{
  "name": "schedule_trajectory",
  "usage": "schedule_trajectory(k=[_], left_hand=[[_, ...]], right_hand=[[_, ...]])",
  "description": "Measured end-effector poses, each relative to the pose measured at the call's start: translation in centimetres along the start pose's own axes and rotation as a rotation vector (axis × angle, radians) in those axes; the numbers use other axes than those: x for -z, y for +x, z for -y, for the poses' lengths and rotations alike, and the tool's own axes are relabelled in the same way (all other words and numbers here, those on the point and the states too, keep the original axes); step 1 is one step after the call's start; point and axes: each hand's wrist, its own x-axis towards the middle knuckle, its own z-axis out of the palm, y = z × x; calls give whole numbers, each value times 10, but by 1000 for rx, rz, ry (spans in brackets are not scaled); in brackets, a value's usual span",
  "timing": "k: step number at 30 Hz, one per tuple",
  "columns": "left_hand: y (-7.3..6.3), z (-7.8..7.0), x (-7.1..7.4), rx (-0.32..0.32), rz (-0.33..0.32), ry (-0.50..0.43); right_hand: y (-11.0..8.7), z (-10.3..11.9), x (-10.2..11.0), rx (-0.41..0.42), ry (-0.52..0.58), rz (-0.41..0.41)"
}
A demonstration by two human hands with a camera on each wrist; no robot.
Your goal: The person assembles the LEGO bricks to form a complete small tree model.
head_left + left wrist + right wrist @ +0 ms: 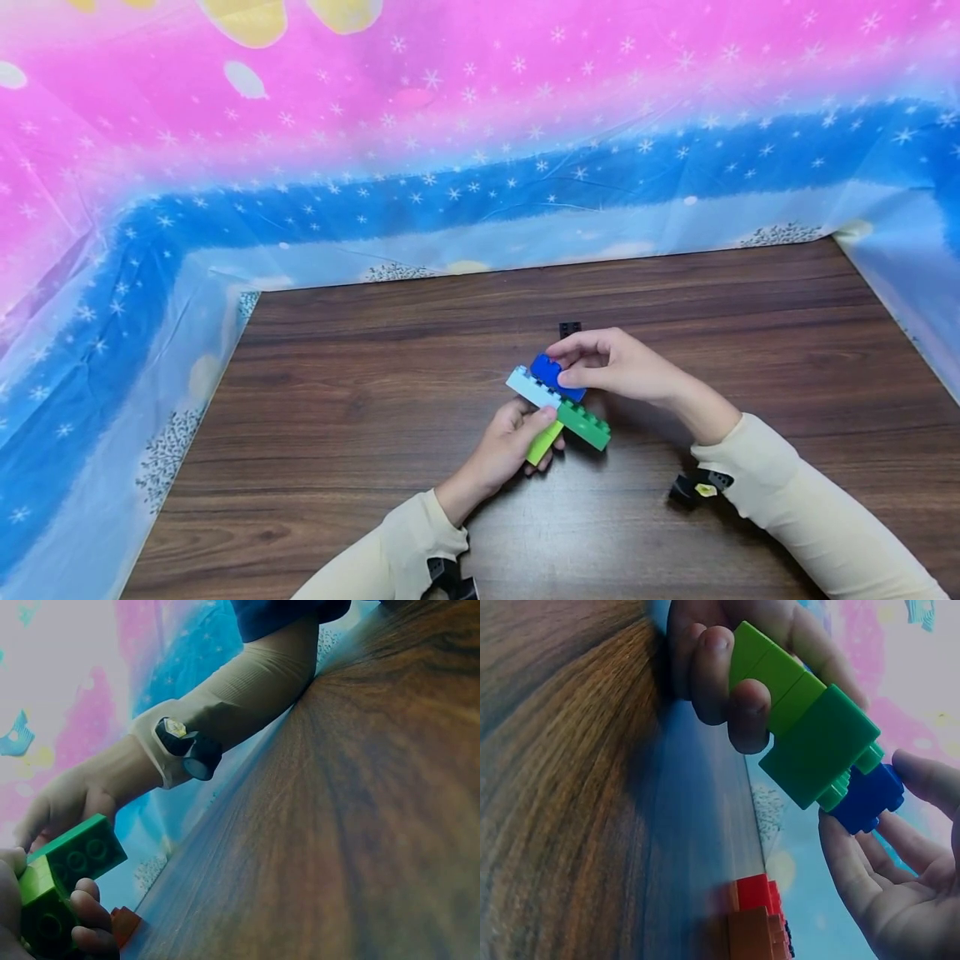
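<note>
My left hand grips a cluster of toy building bricks by its lime green bricks, which are stacked in a column. Across the top of that column lie a light blue brick and a green brick, end to end. Between its thumb and fingers, my right hand pinches a blue brick by its ends. This brick sits right against the light blue one, its studs facing away from the cluster. In the right wrist view, the green brick partly covers the blue one.
Just beyond the right hand, a black brick lies on the dark wooden table. The right wrist view also shows a red brick and an orange-brown brick there. A snowflake-patterned cloth hangs along the table's back and sides.
</note>
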Motion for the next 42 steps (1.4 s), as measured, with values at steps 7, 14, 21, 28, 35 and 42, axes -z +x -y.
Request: schedule_trajectory(k=[7,14,21,28,35,42], left_hand=[[0,-1,1,11,-2,0],[-1,-3,0,35,-5,11],[-1,-5,-2,37,-10,18],[-1,-3,-1,35,-10,11],[-1,-2,-1,33,-3,19],[-1,-3,-1,32,9,24]], right_hand=[[-2,-4,0,46,20,44],[-2,-6,-1,65,-14,44],[-5,-3,-3,127,-174,21],[-4,-4,-4,98,-110,38],[-5,-3,-5,108,-102,48],[-6,-1,-5,143,-208,68]])
